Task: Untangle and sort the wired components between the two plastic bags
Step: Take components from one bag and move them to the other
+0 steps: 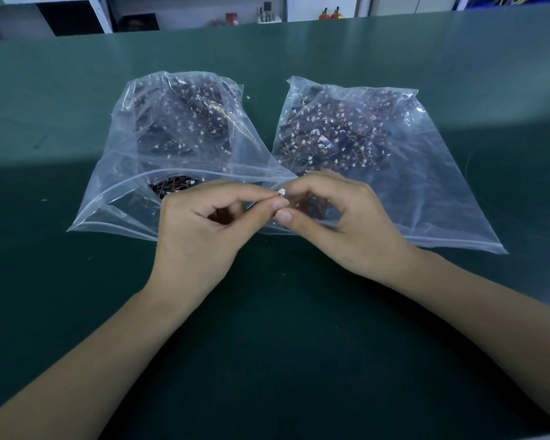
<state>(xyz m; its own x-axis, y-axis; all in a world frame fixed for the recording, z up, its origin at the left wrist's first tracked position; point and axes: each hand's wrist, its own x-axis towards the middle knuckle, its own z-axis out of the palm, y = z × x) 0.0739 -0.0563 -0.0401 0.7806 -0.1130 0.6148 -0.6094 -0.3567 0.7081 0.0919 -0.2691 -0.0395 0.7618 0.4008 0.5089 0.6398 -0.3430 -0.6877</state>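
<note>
Pinching white connector [281,192], both hands.

Both forearms run off the near edge. Whatever the right hand [337,217] has curled inside its palm is mostly hidden, only a tiny white connector [281,192] pokes out. Parts inside the left bag [121,185] and right bag [426,185] blur together, and the far shelf stuff [267,14] is too small to tell.

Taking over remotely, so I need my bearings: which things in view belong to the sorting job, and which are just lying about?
Belongs to the job:
- left bag, mouth open
- right bag
- white connector, pinched between left hand and right hand
- wired components inside both bags

Just lying about:
- green table
- red items and small tools on the far shelf
</note>
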